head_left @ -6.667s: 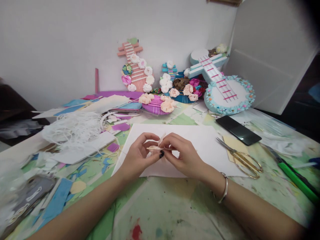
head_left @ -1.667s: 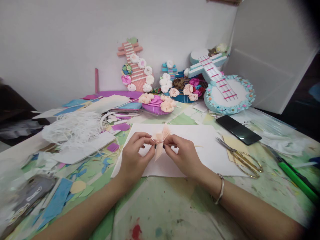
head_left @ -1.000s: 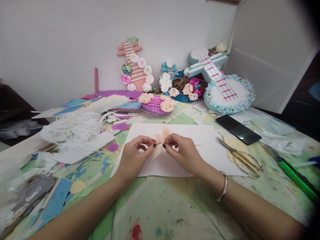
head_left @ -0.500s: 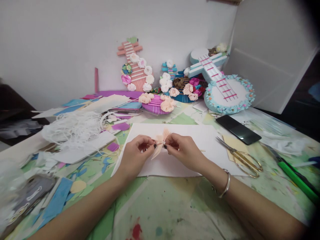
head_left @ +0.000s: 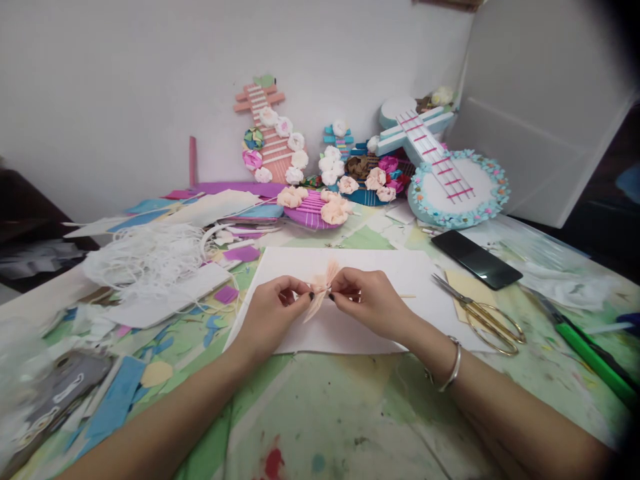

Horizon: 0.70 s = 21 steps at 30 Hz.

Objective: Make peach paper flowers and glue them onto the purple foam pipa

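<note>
Pleated peach crepe paper (head_left: 316, 303), pinched narrow at its middle, is held between my two hands above a white sheet (head_left: 300, 340). My left hand (head_left: 277, 303) grips its left side with thumb and index finger closed. On the other side, my right hand (head_left: 367, 297) pinches the gathered middle between thumb and fingertips. A thin pale stick (head_left: 407, 296) shows to the right of my right hand; whether it lies on the sheet or is held, I cannot tell. My fingers hide part of the gathered spot.
Gold-handled scissors (head_left: 483, 317) lie at the sheet's right edge, near a black phone (head_left: 476, 259) and a green-handled cutter (head_left: 590, 353). A heap of white cord (head_left: 150, 267) and paper scraps sit left. Guitar-shaped crafts with paper flowers (head_left: 275, 140) stand along the wall.
Both hands have shifted only slightly around the gathered crepe paper, whose top fan now stands more upright. More of the thin stick shows beyond my right hand.
</note>
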Available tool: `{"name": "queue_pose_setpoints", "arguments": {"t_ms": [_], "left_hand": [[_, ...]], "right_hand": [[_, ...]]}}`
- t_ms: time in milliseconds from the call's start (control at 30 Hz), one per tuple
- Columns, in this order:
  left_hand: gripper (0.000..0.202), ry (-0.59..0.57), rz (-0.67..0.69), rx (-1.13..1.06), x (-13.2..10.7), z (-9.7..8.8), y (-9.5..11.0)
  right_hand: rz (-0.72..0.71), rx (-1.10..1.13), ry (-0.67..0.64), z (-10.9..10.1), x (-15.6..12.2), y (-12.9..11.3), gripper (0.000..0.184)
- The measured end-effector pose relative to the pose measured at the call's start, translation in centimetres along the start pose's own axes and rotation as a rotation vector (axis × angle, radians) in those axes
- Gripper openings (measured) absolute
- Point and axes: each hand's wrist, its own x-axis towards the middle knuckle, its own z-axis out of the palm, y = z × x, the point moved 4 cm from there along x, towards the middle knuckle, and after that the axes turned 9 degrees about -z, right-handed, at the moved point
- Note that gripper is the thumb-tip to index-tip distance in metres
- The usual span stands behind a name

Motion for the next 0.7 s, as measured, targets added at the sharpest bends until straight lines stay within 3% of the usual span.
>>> {"name": "queue_pose_setpoints", "arguments": {"t_ms": [233, 467, 700], "left_hand": [[0.014, -0.057, -0.036, -0.137, 0.36, 0.29, -0.39], [0.005, 0.055, 0.069, 0.013, -0.24, 0.12, 0.37], [0.006, 0.085, 0.100, 0.001, -0.07, -0.33, 0.34]], "right_hand": [[0.025, -0.023, 0.017, -0.09, -0.09, -0.03, 0.012], [0.009, -0.052, -0.011, 0.09, -0.04, -0.12, 0.014], [-0.057, -0.010, -0.048, -0.10, -0.11, -0.75, 0.007]]}}
